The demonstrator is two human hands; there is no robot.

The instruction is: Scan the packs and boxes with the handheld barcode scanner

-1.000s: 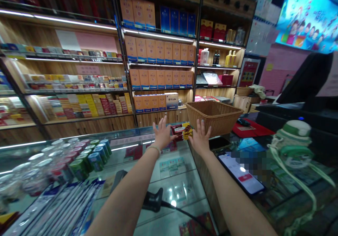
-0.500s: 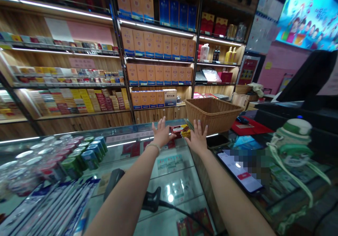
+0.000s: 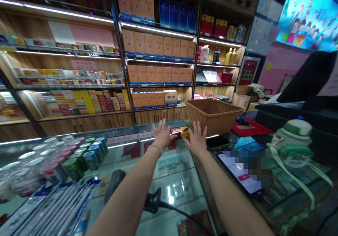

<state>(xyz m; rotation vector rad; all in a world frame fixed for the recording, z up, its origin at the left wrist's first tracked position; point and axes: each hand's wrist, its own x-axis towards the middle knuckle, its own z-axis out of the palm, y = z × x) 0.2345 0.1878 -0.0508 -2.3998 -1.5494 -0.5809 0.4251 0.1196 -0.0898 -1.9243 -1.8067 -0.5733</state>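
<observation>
My left hand [image 3: 161, 135] is stretched out over the glass counter [image 3: 148, 179], fingers spread, a pale bracelet on its wrist. Beside it, my right hand [image 3: 196, 139] also has its fingers apart, near the front of the wicker basket [image 3: 211, 118]. Between the two hands lies a small stack of red and yellow packs [image 3: 180, 132]. The left thumb reaches to the stack's left end and the right thumb is close to its right end; whether they touch it I cannot tell. Under my left forearm rests a black barcode scanner [image 3: 153, 200], partly hidden.
At left stand rows of small jars and cans [image 3: 74, 165], with long blue-white packets [image 3: 58, 207] in front. On the right are a lit phone [image 3: 239, 172], a green-and-white water bottle [image 3: 295, 142] and a dark monitor [image 3: 311, 75]. Stocked shelves [image 3: 158, 60] line the back.
The stack of packs shows more fully between my hands, its yellow end less covered. My right fingers are spread a little wider. The view has shifted very slightly.
</observation>
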